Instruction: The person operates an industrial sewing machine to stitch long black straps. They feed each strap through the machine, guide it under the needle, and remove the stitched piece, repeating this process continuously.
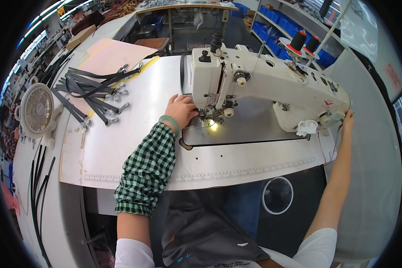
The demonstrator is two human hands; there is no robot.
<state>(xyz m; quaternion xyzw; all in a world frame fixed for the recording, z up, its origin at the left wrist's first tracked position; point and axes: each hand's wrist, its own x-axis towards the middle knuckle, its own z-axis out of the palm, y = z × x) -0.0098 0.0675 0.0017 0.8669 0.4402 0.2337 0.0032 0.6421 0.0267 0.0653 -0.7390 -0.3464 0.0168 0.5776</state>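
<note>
A white industrial sewing machine [254,67] stands before me, its small lamp lighting the steel bed beside the needle. My left hand [182,111], below a checked green sleeve cover, is closed at the left of the presser foot [208,117]. A black strap [182,73] runs from behind the machine head down to these fingers; its end is hidden by them. At the far right end of the machine, my right hand [347,121] curls round the handwheel [349,106], and its fingertips are partly hidden.
Several black straps with metal clasps [98,91] lie piled at the left on pink sheets [120,53]. A small fan [36,110] stands beyond the table's left edge, above more loose straps [38,187]. Black thread spools [297,41] and blue bins [272,33] are at the back right.
</note>
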